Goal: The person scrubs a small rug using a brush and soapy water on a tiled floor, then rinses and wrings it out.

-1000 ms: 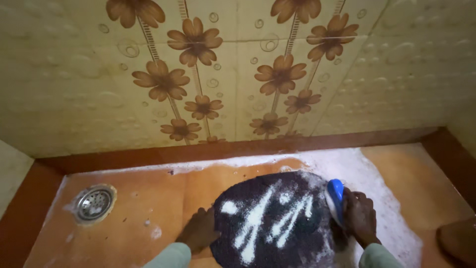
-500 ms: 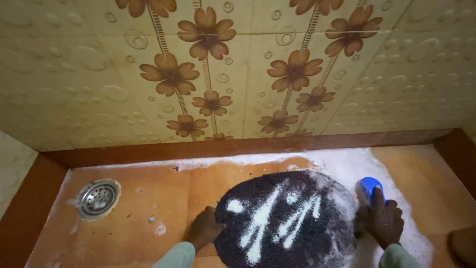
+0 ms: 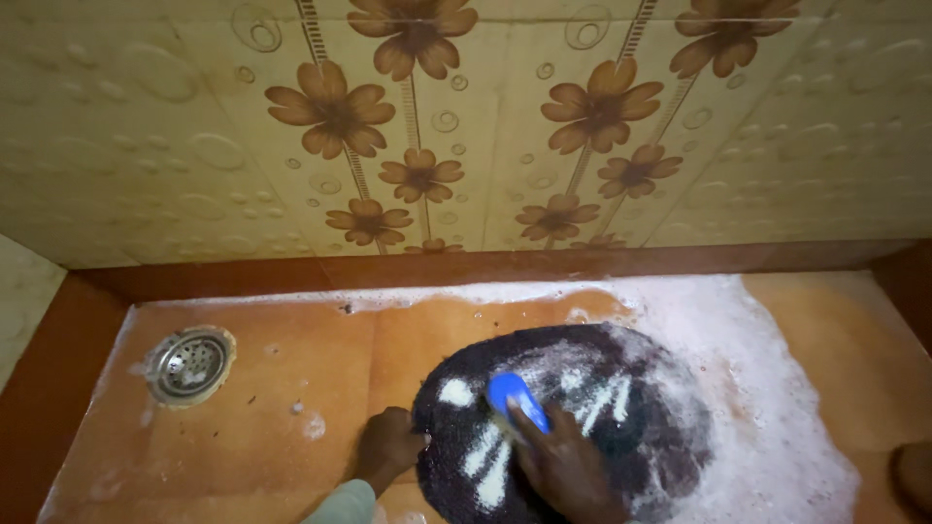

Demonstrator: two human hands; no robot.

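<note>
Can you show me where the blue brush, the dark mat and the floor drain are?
Blue brush point(image 3: 515, 397), head view, on its blue plastic back.
Dark mat point(image 3: 646, 427), head view, on its soapy right half.
Floor drain point(image 3: 190, 363), head view, on the round metal grate.

Dim, warm yellowish light, soft focus throughout.

The right hand point(image 3: 568, 466) and its blue brush point(image 3: 515, 400) are smeared by motion blur; foam point(image 3: 767, 388) beyond those fingers is brightest, nearly washed out. The floor left of the left hand point(image 3: 388, 448) darkens toward the frame corners. Wall tiles point(image 3: 194, 146) bow at the edges.
</note>
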